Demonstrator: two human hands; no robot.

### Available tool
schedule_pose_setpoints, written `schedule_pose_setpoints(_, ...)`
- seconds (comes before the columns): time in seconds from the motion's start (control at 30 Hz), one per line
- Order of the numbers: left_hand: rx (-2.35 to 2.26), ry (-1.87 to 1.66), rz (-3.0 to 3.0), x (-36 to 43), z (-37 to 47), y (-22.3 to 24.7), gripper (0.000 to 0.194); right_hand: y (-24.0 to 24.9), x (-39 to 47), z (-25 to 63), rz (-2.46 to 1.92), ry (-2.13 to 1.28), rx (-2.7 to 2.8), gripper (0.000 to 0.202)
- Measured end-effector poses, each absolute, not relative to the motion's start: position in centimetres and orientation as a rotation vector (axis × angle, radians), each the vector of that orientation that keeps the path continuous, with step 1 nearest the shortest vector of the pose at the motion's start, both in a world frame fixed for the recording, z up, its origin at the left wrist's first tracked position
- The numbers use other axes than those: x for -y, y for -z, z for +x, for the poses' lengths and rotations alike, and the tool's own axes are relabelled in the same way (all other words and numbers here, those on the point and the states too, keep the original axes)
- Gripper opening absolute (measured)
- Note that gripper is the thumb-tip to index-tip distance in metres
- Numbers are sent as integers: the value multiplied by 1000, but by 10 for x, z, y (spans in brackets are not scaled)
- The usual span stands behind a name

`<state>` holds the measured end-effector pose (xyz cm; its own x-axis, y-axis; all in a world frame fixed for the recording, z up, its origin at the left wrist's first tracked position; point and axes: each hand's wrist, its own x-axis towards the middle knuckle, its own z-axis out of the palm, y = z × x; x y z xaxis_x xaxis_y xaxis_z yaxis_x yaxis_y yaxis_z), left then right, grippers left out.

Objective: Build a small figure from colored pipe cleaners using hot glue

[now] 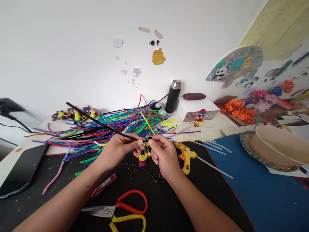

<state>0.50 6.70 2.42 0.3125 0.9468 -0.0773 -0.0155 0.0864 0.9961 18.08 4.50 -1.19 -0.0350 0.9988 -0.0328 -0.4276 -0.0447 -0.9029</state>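
A long black pipe cleaner [96, 121] runs up to the left from between my hands. My left hand [118, 149] pinches it between thumb and fingers near its lower right end. At that end, which looks curled, my right hand [164, 154] pinches it with thumb and forefinger. Just behind and below my fingertips is a small yellow and magenta pipe cleaner figure [143, 158], partly hidden by the fingers; whether it is touched I cannot tell. A yellow glue gun [185, 156] lies to the right of my right hand, a clear glue stick in its back.
A heap of coloured pipe cleaners [135, 120] spreads behind my hands. Scissors [113, 211] with red and yellow handles lie in front. A phone [21, 170] is at left, a black flask [173, 96] at the wall, a finished-looking figure [200, 117] and bowl [282, 145] at right.
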Motion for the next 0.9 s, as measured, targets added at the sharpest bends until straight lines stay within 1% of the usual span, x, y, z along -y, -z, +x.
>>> schedule_pose_setpoints(0.17, -997, -917, 1228, -71, 3, -20, 40, 15, -43, 182, -931, -1363, 1008, 27)
schedule_pose_setpoints(0.3, -1067, -892, 1310, -74, -2, -24, 40, 15, -41, 183, -1007, -1264, 1190, 21)
schedule_pose_setpoints(0.5, -1134, -846, 1557, -73, -10, -25, 34, 9, -40, 185, -1082, -1167, 1426, 14)
schedule_pose_setpoints(0.63, -1200, -785, 1869, -66, -13, -29, 26, 9, -39, 185, -1129, -1214, 1535, 14)
schedule_pose_setpoints(0.7, -1210, -762, 1967, -64, -13, -31, 26, 10, -39, 184, -1149, -1227, 1558, 14)
schedule_pose_setpoints(0.8, -1198, -783, 1893, -65, -13, -29, 29, 14, -40, 182, -1146, -1241, 1507, 12)
schedule_pose_setpoints(0.9, -1148, -839, 1656, -70, -13, -27, 31, 15, -41, 181, -1077, -1351, 1376, 17)
